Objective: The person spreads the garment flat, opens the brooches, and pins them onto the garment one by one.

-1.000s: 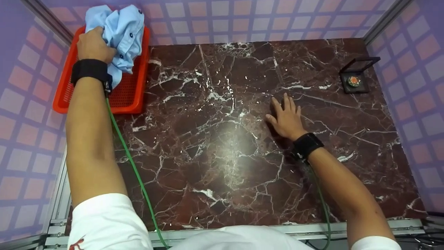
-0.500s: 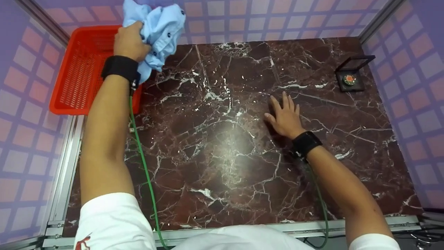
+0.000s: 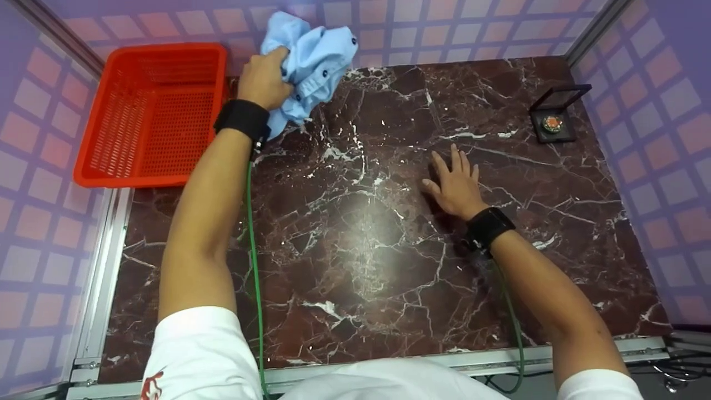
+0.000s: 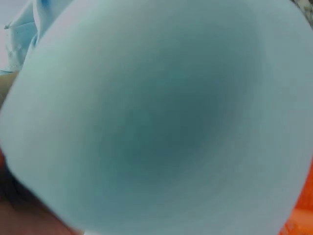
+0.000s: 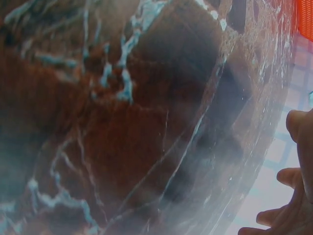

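Observation:
My left hand [image 3: 263, 82] grips a bunched light blue shirt [image 3: 318, 66] with dark buttons, held over the back of the table to the right of the red basket. In the left wrist view a blurred fold of the shirt [image 4: 161, 117] covers nearly everything, hiding the fingers. On the marble-patterned table, right of its middle, my right hand [image 3: 457, 189] lies palm down with the fingers spread and holds nothing. Some of its fingers [image 5: 293, 177] show at the right edge of the right wrist view.
A red plastic basket [image 3: 94, 133] with perforated sides stands at the back left. At the right, a small black case [image 3: 561, 133] stands with its lid up and a round ornament [image 3: 552, 123] inside. Checked panels [image 3: 389, 33] wall the table. A green cable [image 3: 254, 266] trails from the left wrist.
My left hand has carried the shirt out of the red basket and to the right, past the basket's rim. My right hand has stayed in place.

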Tool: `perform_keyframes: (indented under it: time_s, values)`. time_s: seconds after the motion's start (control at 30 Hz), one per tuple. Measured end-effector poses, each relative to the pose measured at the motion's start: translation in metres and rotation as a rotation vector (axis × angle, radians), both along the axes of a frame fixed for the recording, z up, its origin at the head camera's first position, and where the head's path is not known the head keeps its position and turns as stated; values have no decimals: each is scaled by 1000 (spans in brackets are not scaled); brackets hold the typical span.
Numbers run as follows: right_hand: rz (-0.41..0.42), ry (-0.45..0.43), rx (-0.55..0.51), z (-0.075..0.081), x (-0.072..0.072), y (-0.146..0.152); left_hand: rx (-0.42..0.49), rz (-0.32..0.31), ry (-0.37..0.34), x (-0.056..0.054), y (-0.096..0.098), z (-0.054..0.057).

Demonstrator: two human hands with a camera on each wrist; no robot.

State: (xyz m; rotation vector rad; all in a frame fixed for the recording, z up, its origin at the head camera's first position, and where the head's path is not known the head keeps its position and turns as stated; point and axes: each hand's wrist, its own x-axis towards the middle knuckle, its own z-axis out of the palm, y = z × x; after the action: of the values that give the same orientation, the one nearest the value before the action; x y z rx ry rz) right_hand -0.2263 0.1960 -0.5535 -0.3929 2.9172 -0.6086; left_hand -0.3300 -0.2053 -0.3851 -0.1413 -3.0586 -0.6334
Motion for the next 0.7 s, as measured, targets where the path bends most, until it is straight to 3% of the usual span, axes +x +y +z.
perform_keyframes:
  time_s: [0.13,0.43,0.7]
  values:
    - [-7,4,7,1,-2,1,4,-38,-30,-1,17,-12]
    - [-2,10,21,0,-5,0,-46,-102,-4,3,47,-46]
    - [12,8,33,0,-6,-1,-83,-179,-29,10,66,-66]
